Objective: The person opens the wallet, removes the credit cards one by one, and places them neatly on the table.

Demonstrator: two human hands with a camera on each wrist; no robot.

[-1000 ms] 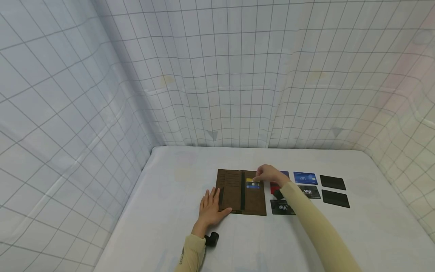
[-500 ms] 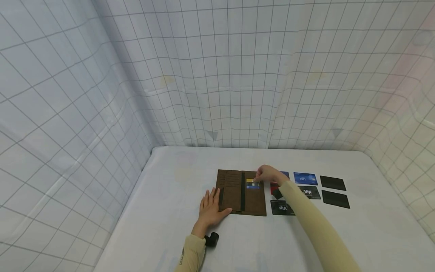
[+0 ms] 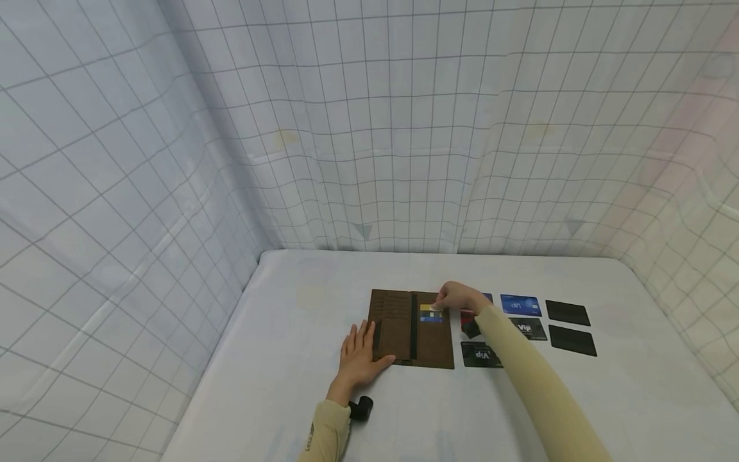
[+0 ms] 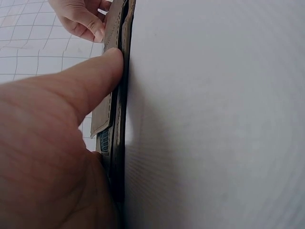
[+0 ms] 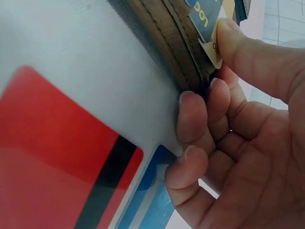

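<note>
A brown wallet [image 3: 433, 351] lies spread out on the white table. My left hand [image 3: 356, 364] rests with straight fingers on its left edge, and the thumb lies along the near edge in the left wrist view. My right hand [image 3: 458, 296] is at the upper right of the wallet. There it pinches the edge of a gold card [image 5: 213, 51], thumb on top and fingertips at the wallet's side. A dark grey card [image 5: 206, 20] and a blue card [image 3: 430, 319] overlap it in the wallet's slots. The lower part of these cards is hidden by the pockets.
Right of the wallet lie a red card [image 5: 57, 143] with a dark stripe, a blue VIP card [image 3: 521, 305], two black VIP cards [image 3: 482, 354] and two plain black cards [image 3: 568, 313]. My right arm covers part of them. Gridded white cloth [image 3: 369, 128] encloses the table.
</note>
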